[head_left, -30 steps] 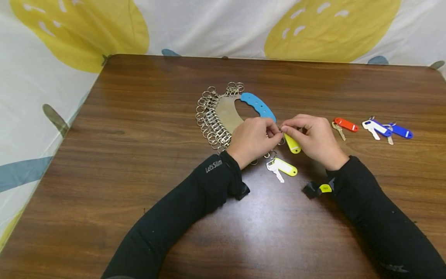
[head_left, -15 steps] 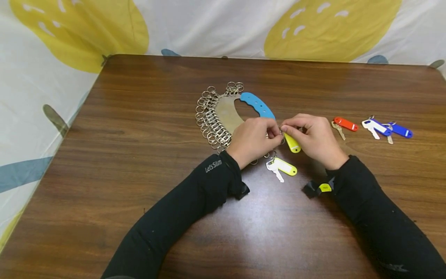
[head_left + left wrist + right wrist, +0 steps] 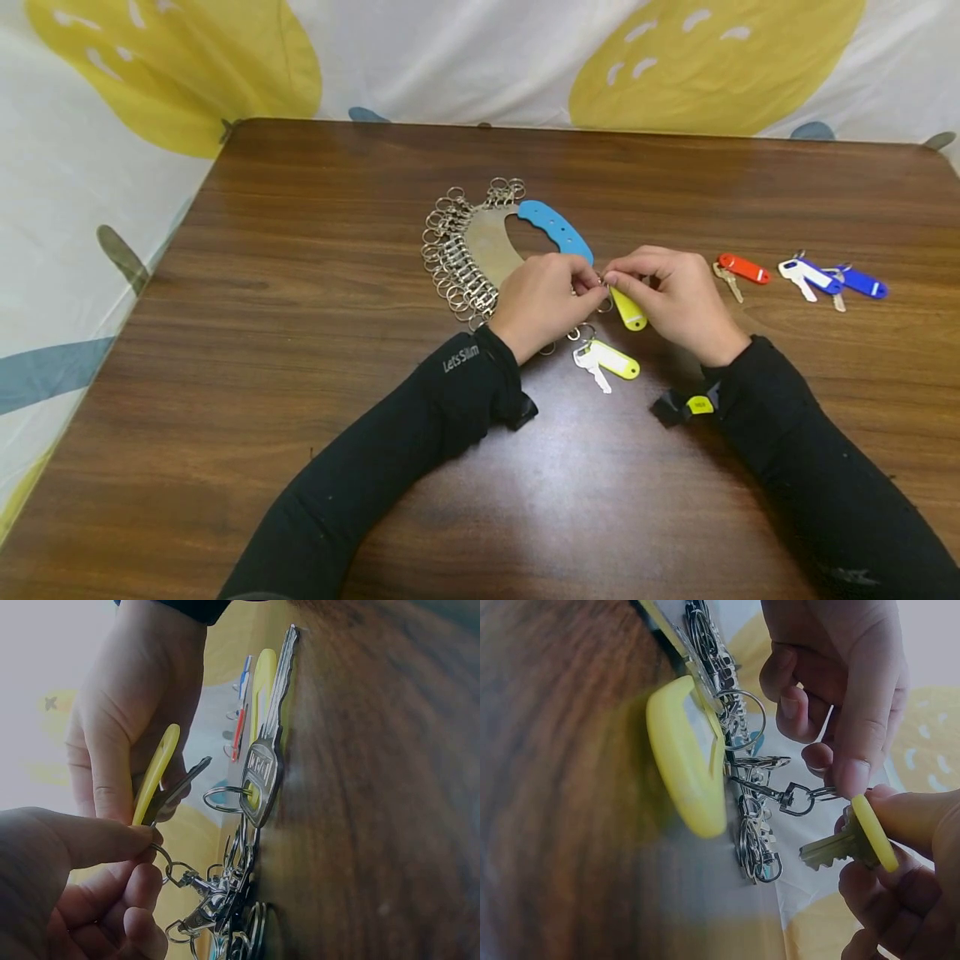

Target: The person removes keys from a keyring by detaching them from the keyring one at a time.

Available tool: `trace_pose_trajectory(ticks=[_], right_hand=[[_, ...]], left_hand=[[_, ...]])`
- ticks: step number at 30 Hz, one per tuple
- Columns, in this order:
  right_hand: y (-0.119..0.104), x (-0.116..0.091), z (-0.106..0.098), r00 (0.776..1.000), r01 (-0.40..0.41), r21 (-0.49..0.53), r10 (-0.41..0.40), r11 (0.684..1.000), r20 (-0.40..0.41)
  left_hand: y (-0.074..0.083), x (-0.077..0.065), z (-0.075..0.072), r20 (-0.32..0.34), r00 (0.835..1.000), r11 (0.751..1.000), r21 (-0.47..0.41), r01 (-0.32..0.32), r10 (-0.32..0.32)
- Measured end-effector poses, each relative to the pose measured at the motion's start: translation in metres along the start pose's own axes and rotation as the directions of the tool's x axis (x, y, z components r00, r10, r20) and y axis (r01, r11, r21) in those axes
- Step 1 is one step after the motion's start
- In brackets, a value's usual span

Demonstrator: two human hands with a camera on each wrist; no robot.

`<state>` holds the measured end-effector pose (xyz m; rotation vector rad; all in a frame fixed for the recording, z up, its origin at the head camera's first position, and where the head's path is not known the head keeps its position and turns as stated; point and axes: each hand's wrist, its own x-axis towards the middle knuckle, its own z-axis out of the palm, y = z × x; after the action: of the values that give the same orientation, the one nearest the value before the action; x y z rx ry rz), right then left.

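Observation:
A crescent-shaped metal key holder with a blue handle lies on the table, its curved edge lined with small clips and split rings. At its right end my left hand pinches a split ring between thumb and finger; a swivel clip links through this ring. Close beside it, my right hand pinches a yellow key tag near the same ring. A key hangs alongside that tag. Below the hands, another yellow tag with a silver key lies flat, its ring by the holder's clips.
To the right on the brown table lie a red key tag with a brass key and two blue key tags with keys. A patterned white-and-yellow cloth hangs behind the far edge.
Both hands stay nearly in place at the split ring, with only slight finger and tag shifts. The other tags and the holder have not moved.

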<state>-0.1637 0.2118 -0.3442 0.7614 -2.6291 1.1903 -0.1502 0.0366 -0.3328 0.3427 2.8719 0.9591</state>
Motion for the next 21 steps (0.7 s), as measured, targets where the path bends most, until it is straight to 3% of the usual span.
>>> trace_pose_trajectory(ticks=[12,21], right_hand=[[0.0002,0.0005,-0.0002,1.000,-0.008,-0.018,0.009,1.000,0.004],[-0.0002,0.0003,-0.0007,1.000,-0.009,-0.017,0.009,1.000,0.003]], left_hand=[[0.0008,0.0000,-0.0017,0.005,1.000,0.999,0.042,-0.021,0.021],[0.0014,-0.0011,-0.0010,0.011,1.000,1.000,0.008,0.003,-0.003]])
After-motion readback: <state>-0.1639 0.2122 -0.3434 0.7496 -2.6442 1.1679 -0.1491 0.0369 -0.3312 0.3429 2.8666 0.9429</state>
